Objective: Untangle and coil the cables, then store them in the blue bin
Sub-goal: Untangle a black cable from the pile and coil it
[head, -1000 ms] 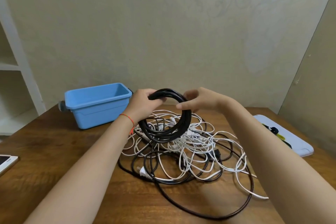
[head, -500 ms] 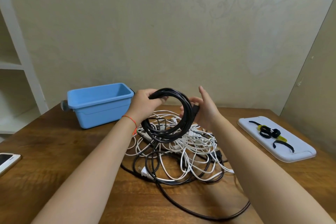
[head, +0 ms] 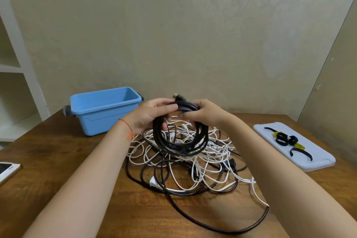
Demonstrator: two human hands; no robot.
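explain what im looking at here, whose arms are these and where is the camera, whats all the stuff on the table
No machine here: these are a person's two bare arms, filmed by one wide camera worn on the head, looking forward and down. The left hand and right hand both grip the top of a coiled black cable, held up above a tangle of white and black cables on the wooden table. Behind on the left stands the blue bin, where the coils should go. On the right lies a pale tray carrying black and yellow straps. A phone sits at the left edge.
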